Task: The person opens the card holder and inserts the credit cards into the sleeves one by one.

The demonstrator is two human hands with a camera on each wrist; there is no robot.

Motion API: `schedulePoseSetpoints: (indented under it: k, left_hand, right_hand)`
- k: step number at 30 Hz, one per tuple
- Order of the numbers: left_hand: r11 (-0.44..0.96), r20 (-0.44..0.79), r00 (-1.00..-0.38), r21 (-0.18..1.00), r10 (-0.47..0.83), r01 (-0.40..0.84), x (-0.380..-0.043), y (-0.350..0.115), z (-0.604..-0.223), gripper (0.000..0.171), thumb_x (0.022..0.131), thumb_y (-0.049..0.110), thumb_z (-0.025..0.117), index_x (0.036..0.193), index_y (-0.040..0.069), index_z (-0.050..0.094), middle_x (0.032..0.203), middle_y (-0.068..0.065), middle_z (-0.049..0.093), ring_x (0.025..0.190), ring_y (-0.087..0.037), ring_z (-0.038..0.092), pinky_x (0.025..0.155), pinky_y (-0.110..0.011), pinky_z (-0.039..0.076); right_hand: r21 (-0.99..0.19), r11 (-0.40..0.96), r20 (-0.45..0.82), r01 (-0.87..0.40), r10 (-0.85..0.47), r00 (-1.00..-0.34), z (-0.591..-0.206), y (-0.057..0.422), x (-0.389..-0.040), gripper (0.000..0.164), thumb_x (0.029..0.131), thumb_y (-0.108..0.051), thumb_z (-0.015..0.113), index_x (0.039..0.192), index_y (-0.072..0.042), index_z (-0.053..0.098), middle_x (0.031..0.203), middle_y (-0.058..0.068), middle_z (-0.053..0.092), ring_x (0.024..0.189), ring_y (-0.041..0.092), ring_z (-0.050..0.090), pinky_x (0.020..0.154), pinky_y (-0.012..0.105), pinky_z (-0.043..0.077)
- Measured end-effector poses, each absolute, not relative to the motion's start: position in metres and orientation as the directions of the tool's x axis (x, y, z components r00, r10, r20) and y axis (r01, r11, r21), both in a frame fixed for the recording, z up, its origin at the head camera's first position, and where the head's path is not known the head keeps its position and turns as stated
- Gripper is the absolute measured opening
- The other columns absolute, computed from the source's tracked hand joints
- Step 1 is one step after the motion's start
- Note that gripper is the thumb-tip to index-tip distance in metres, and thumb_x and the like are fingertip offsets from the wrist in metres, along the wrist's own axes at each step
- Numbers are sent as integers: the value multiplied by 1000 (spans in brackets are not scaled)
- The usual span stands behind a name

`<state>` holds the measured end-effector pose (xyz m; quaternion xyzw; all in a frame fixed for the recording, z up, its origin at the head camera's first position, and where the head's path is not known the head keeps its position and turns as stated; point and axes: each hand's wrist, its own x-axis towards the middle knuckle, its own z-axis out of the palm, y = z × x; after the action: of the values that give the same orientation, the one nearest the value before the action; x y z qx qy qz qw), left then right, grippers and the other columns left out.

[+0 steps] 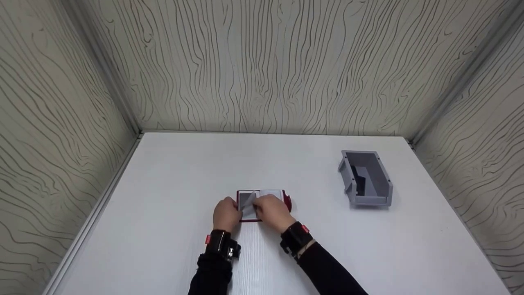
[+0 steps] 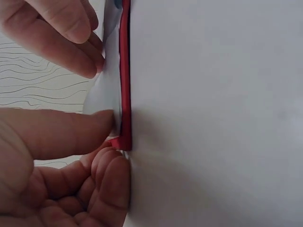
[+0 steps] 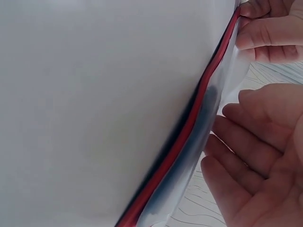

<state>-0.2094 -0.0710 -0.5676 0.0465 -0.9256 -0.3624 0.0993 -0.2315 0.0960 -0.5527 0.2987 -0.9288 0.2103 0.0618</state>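
Note:
A red-covered card holder with pale and clear sleeve pages lies spread open on the table. My left hand is at its left edge, pinching the near corner with the thumb on the pages and curled fingers by the cover. A translucent sleeve page bends up between the two hands, over a grey area. Beside that raised page is my right hand; its fingers are loosely extended, with fingertips at the page's edge. The right hand hides part of the other page.
A grey plastic bin with a black item inside stands to the right on the white table. Wood-grain panels enclose the table's back and sides.

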Motion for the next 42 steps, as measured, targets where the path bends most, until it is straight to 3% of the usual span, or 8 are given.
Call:
schedulePoseSetpoints:
  k: [8, 15, 22, 36, 42]
  left_hand:
    - [728, 163, -973, 686, -160, -5, -210, -71, -569, 15, 67, 1, 75, 75, 2, 62, 69, -9, 62, 68, -31, 61, 65, -45, 48]
    - [721, 152, -975, 693, -159, -10, -210, -73, -570, 15, 66, 1, 75, 76, 1, 64, 70, -9, 63, 68, -31, 61, 67, -44, 49]
    - [721, 147, -979, 693, -145, -3, -210, -73, -569, 17, 67, 2, 76, 79, 0, 63, 72, -10, 62, 71, -32, 61, 68, -45, 49]
    - [722, 126, -981, 691, -147, -20, -210, -73, -569, 17, 70, 1, 76, 81, -1, 64, 74, -11, 63, 73, -30, 61, 69, -44, 49]
    - [714, 118, -982, 700, -150, -25, -208, -74, -565, 15, 71, 1, 74, 81, -1, 64, 75, -10, 64, 73, -30, 61, 69, -44, 50]
  right_hand:
    - [-376, 751, 198, -543, -507, -839, -545, 100, -230, 11, 86, -3, 66, 92, -9, 73, 84, -1, 68, 86, 21, 62, 80, 39, 50]
    - [-366, 737, 242, -568, -514, -823, -535, 104, -229, 5, 89, -5, 66, 90, -7, 70, 89, 3, 70, 88, 23, 65, 80, 40, 51]
    - [-385, 747, 243, -541, -483, -841, -527, 112, -226, 25, 90, -7, 67, 115, -4, 72, 111, 10, 71, 106, 28, 65, 93, 43, 49]
    - [-453, 772, 239, -445, -375, -895, -508, 148, -234, 23, 91, -8, 67, 113, 0, 72, 107, 14, 71, 102, 31, 64, 91, 45, 49]
    - [-477, 784, 239, -398, -320, -917, -506, 168, -237, 24, 92, -6, 67, 113, 2, 71, 111, 17, 69, 110, 35, 62, 95, 47, 47]
